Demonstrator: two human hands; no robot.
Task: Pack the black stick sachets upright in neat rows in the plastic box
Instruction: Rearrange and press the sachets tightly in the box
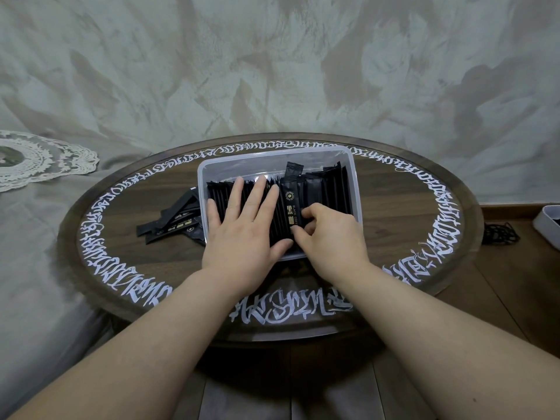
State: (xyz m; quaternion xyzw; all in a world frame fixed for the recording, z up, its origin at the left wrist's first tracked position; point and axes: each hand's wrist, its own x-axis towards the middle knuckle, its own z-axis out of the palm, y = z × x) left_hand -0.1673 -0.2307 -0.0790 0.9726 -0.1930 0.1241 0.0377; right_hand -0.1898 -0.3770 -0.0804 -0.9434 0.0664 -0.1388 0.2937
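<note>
The box (202, 177) is packed across its middle and right with upright sachets (321, 189). Both hands block the near half. Bare floor remains along the far-left wall. Loose sachets (172, 222) obstruct the table (394, 213) just left of the box.

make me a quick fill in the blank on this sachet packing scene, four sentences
1. The left hand lies ____ on the sachets in the plastic box.
2. The right hand pinches a sachet printed "BLACK ____".
3. The loose sachets lie on the table to the box's ____.
4. The table's rim bears ____ lettering.

Missing words: flat; COFFEE; left; white
</note>
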